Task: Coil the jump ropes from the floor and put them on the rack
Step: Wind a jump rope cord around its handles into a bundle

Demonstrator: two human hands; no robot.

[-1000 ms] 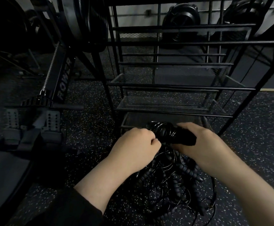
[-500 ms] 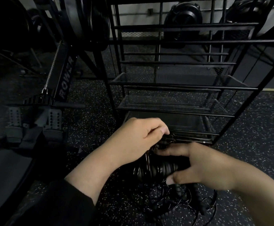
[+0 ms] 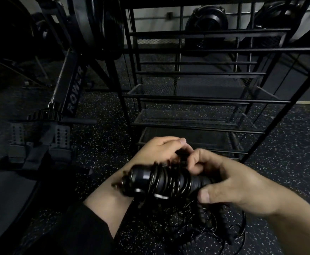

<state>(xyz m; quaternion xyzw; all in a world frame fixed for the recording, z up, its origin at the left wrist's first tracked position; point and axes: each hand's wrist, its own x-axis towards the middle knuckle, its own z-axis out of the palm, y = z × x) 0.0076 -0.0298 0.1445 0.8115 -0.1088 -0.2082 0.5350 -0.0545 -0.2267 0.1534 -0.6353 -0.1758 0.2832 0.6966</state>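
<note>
Gripping the wound jump-rope bundle (image 3: 167, 181) crosswise, its long axis running left to right, the right hand (image 3: 229, 184) curls round one end while the left hand (image 3: 161, 151) pinches cord just behind, the rack (image 3: 196, 124) straight ahead, nearer the left.

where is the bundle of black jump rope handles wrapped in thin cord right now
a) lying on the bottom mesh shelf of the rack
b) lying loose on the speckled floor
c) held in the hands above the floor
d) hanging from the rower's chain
c: the right hand grips the bundle of black jump rope handles wrapped in thin black cord while the left hand pinches cord by it, in front of the black metal rack, whose shelves show no rope.
</note>
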